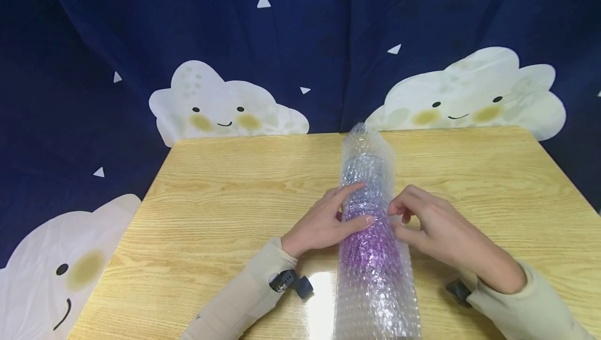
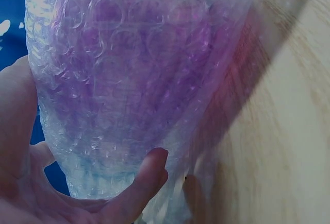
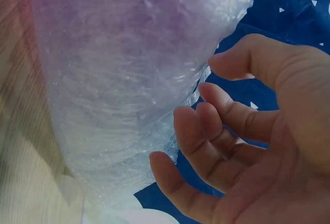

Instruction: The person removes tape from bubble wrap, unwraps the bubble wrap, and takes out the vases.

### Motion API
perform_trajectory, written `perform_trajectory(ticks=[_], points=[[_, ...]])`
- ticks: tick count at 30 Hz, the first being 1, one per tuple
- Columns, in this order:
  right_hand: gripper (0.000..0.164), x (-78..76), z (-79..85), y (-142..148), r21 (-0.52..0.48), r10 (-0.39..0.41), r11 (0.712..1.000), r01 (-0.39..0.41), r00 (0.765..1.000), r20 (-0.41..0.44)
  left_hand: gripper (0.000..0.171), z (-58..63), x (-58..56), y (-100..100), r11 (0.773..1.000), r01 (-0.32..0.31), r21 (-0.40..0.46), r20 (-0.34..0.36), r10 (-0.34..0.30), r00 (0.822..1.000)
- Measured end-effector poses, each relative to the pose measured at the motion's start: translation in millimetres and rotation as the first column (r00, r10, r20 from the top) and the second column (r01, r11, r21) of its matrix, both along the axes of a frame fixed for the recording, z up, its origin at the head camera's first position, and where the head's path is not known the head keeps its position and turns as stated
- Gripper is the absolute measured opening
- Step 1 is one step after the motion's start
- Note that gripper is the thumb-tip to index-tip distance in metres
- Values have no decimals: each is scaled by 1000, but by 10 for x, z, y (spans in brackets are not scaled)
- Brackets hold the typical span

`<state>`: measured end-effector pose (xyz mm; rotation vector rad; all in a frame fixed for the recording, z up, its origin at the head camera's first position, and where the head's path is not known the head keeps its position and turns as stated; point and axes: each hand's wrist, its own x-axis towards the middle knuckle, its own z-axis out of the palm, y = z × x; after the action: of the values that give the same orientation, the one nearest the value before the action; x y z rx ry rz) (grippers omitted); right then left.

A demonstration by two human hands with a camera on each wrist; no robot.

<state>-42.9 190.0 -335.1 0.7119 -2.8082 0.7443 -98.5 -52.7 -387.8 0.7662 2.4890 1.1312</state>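
A long bundle of clear bubble wrap (image 1: 375, 256) lies lengthwise on the table, one end toward the curtain. Through the wrap shows something purple in the middle and pale blue-grey further up; its kind is hidden by the bubbles. My left hand (image 1: 324, 220) rests on the bundle from the left, index finger and thumb stretched across its top. In the left wrist view, the left thumb (image 2: 149, 170) lies against the wrap's narrower part. My right hand (image 1: 436, 225) has bent fingers at the bundle's right edge, and its thumb and fingertip (image 3: 209, 92) pinch the wrap there.
The wooden table (image 1: 235, 189) reaches back to a dark blue curtain (image 1: 305, 27) printed with smiling clouds and white triangles. A bright light reflection lies on the table left of the bundle. A black wrist device (image 1: 291, 281) sits at the left sleeve.
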Motion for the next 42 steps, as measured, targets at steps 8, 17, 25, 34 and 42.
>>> perform_trajectory(ticks=[8,17,25,34,42], points=[[24,84,36,-13,27,17,999,-19,999,49,74,-11,1,-2,1000,-1,1,8,1,1000],[19,144,17,-23,-7,68,998,-68,998,-8,74,-3,5,6,1000,5,12,1,-5,1000],[17,174,4,-32,-35,57,998,-58,998,-22,74,-2,11,7,1000,7,8,-5,-7,1000],[18,175,-7,-60,-25,31,999,-31,999,-34,72,-12,8,1,1000,11,8,-14,-11,1000],[24,153,-32,-72,-54,37,998,-38,999,-11,72,-11,6,4,1000,19,17,-26,-19,999]])
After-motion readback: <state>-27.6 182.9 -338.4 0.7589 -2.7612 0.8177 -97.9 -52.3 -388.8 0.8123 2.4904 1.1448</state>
